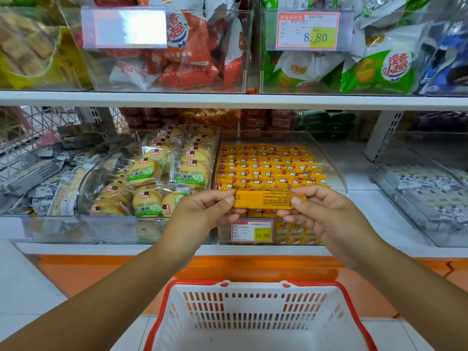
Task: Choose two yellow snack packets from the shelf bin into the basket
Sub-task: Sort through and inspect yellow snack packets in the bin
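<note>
At the centre of the frame both hands pinch one yellow packet (263, 198) level by its ends: the left hand (202, 211) closes thumb and fingers on the left end, the right hand (321, 214) closes on the right end, printed back facing the camera. Just behind the packet, in the middle right of the frame, a clear shelf bin (331, 168) holds neat rows of the same yellow packets (268, 165), with a price tag (252, 231) on its front. To its left another clear bin (86, 178) holds round biscuits in clear wrappers. At the bottom centre, below the hands, stands a white basket (255, 315) with a red rim; its visible inside is bare.
</note>
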Available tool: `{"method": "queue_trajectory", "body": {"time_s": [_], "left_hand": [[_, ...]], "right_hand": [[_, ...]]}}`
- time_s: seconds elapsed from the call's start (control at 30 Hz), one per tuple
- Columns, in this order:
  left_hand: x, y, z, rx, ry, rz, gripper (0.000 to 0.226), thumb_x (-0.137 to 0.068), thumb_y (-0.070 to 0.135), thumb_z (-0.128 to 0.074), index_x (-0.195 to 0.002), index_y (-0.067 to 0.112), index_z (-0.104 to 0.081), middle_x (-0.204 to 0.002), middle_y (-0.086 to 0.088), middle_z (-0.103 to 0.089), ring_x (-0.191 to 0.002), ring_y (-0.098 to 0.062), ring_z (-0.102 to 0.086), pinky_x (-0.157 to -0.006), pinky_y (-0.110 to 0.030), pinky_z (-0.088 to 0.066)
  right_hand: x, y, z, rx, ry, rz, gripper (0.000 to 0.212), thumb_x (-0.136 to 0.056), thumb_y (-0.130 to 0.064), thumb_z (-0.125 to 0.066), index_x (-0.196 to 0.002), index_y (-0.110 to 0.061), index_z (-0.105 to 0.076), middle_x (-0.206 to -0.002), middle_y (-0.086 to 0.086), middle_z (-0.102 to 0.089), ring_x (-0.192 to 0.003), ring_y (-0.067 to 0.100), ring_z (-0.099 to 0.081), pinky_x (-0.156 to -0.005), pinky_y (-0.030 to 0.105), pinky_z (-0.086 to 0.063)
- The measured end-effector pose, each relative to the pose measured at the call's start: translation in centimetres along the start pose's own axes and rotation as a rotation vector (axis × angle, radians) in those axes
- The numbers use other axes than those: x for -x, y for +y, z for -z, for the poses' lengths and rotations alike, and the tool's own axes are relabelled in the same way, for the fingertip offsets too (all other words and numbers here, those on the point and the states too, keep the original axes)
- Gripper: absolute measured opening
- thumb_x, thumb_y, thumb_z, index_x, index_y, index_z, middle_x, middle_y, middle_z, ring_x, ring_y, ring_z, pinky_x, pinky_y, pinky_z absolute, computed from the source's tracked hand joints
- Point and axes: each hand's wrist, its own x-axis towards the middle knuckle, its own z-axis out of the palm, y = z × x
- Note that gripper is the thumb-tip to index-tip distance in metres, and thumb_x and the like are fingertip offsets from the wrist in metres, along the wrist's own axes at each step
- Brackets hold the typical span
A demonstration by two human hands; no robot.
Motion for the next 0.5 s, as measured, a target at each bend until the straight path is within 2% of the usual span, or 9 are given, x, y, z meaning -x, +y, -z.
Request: {"method": "queue_trajectory", "body": {"time_s": [0.13, 0.2, 0.3, 0.43, 0.5], "left_hand": [[0.08, 0.18, 0.25, -0.090, -0.059, -0.011, 0.039, -0.083, 0.004, -0.071, -0.118, 0.022, -0.067, -0.103, -0.001, -0.077, -0.096, -0.017, -0.074, -0.075, -0.018, -0.056], [0.25, 0.08, 0.01, -0.104, -0.054, -0.042, 0.037, -0.087, 0.001, -0.068, -0.117, 0.023, -0.066, -0.098, -0.003, -0.078, -0.091, -0.020, -0.075, -0.072, -0.020, -0.058], [0.37, -0.16, -0.38, -0.174, -0.025, -0.061, 0.030, -0.090, 0.009, -0.065, -0.119, 0.017, -0.066, -0.091, -0.008, -0.077, -0.083, -0.021, -0.076, -0.066, -0.021, -0.058], [0.35, -0.36, -0.23, -0.295, -0.021, -0.083, 0.024, -0.093, 0.015, -0.064, -0.116, 0.014, -0.071, -0.090, -0.002, -0.077, -0.079, -0.014, -0.074, -0.062, -0.020, -0.057], [0.30, -0.63, -0.03, -0.518, -0.008, -0.184, 0.024, -0.094, 0.023, -0.064, -0.115, 0.020, -0.073, -0.094, 0.006, -0.075, -0.084, -0.006, -0.070, -0.068, -0.017, -0.054]], "right_hand": [[-0.13, -0.02, 0.22, 0.002, -0.037, -0.024, 0.053, -0.070, -0.011, -0.073, -0.120, -0.015, -0.059, -0.107, 0.011, -0.075, -0.098, 0.029, -0.074, -0.076, 0.022, -0.058], [-0.19, 0.00, 0.04, 0.045, -0.015, 0.004, 0.048, -0.071, -0.014, -0.073, -0.117, -0.017, -0.059, -0.100, 0.012, -0.076, -0.092, 0.029, -0.074, -0.073, 0.023, -0.058], [-0.15, -0.02, -0.18, 0.070, 0.000, 0.035, 0.032, -0.074, -0.025, -0.074, -0.099, -0.014, -0.057, -0.087, 0.008, -0.074, -0.088, 0.032, -0.074, -0.070, 0.025, -0.059], [-0.15, 0.05, -0.16, 0.049, 0.001, -0.001, 0.035, -0.073, -0.028, -0.074, -0.093, -0.010, -0.052, -0.099, 0.015, -0.075, -0.094, 0.033, -0.074, -0.071, 0.025, -0.060], [-0.23, 0.07, -0.29, 0.077, 0.021, -0.008, 0.038, -0.074, -0.028, -0.073, -0.099, -0.007, -0.054, -0.102, 0.017, -0.074, -0.093, 0.032, -0.074, -0.073, 0.027, -0.060]]}}
